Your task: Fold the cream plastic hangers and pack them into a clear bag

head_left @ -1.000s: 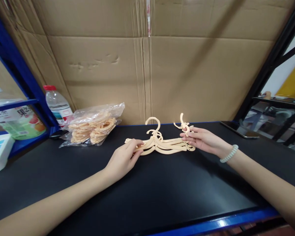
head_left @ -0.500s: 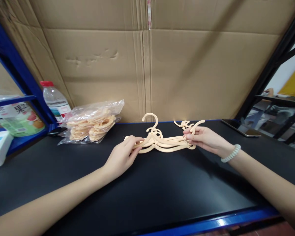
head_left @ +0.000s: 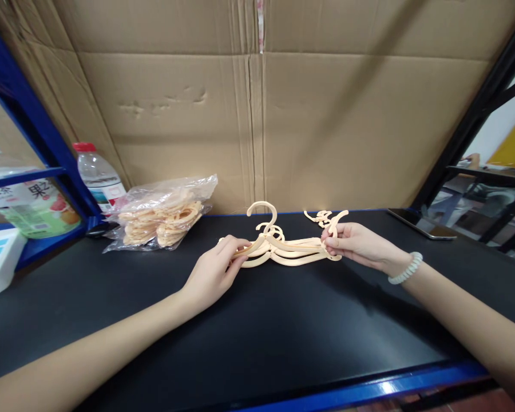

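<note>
Bag (head_left: 175,191) (clear plastic) beside bottle (head_left: 95,174), left of hangers (head_left: 294,247)

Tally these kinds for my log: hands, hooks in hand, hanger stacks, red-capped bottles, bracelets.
Hands (left hand, right hand): 2
Held hook: 1
Hanger stack: 1
Red-capped bottle: 1
Bracelet: 1
Total: 6

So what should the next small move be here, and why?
Probably to press the curved piece gently onto the right tip of the hanger. The right hand pinches that piece at the tip, and the left hand grips the hanger's other side; whether they are already joined is hidden.
</note>
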Motion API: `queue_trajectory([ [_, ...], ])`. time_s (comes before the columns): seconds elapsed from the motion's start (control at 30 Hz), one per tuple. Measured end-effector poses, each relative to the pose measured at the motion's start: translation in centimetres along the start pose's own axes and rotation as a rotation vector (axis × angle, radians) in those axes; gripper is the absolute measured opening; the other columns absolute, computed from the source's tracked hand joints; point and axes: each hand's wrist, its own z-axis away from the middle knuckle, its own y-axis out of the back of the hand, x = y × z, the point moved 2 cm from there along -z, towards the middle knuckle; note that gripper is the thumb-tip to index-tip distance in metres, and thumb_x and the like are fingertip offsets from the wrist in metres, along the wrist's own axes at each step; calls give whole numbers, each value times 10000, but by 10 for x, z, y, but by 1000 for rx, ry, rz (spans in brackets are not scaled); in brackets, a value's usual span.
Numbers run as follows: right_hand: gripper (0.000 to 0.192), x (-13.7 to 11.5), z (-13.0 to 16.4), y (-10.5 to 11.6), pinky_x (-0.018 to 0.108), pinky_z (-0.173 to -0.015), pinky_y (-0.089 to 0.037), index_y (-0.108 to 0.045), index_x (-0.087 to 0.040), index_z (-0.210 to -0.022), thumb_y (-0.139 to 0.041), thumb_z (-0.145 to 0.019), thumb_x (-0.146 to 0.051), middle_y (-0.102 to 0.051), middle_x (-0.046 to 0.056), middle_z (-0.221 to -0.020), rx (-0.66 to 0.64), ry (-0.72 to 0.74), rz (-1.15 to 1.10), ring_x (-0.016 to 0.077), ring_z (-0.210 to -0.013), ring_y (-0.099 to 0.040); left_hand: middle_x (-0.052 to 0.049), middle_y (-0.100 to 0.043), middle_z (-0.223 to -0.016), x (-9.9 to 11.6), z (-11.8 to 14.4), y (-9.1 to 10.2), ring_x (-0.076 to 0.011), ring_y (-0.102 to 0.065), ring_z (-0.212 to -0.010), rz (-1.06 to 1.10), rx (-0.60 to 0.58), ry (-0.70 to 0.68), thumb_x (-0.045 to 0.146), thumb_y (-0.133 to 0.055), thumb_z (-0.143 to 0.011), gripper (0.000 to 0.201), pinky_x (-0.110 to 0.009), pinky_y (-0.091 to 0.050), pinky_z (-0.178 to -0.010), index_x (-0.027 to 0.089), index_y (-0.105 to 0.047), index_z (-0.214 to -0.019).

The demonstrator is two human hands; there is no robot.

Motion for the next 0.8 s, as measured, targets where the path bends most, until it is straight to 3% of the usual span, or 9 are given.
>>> queue_trajectory([
  [0.27, 257, -4, 4, -4, 205, -625, -495, -622, -131, -754, -800, -688, -303, -612, 19, -772, 7, -126, -54, 88, -654, -563, -62, -582, -971, -1, 1, 0, -183, -580, -872, 42, 4, 5, 228, -420, -959, 160, -302, -501, -755, 209, -529, -1074],
  [0.43, 232, -1, 4, -3, 240, -758, -545, -627, -142, -763, -784, -715, -306, -672, 64, -860, -18, -158, -68, 155, -846, -649, -62, -595, -993, -1, 0, -1, -179, -581, -888, 36, 28, -34, 219, -431, -956, 139, -303, -499, -773, 210, -539, -1043],
  [0.57, 238, 0, 3, -3, 202, -686, -545, -631, -130, -775, -755, -750, -332, -660, 38, -732, -52, -141, -6, 108, -700, -632, -45, -590, -957, 1, 0, 1, -164, -582, -862, -3, 33, -58, 208, -441, -953, 120, -283, -491, -768, 210, -541, -1020],
  [0.8, 273, 3, 2, -3, 208, -681, -556, -633, -124, -794, -767, -737, -354, -676, 48, -755, -54, -148, -12, 105, -673, -641, -55, -609, -972, 1, 0, 1, -176, -589, -884, 8, 30, -73, 197, -437, -948, 129, -287, -489, -769, 206, -540, -1025],
])
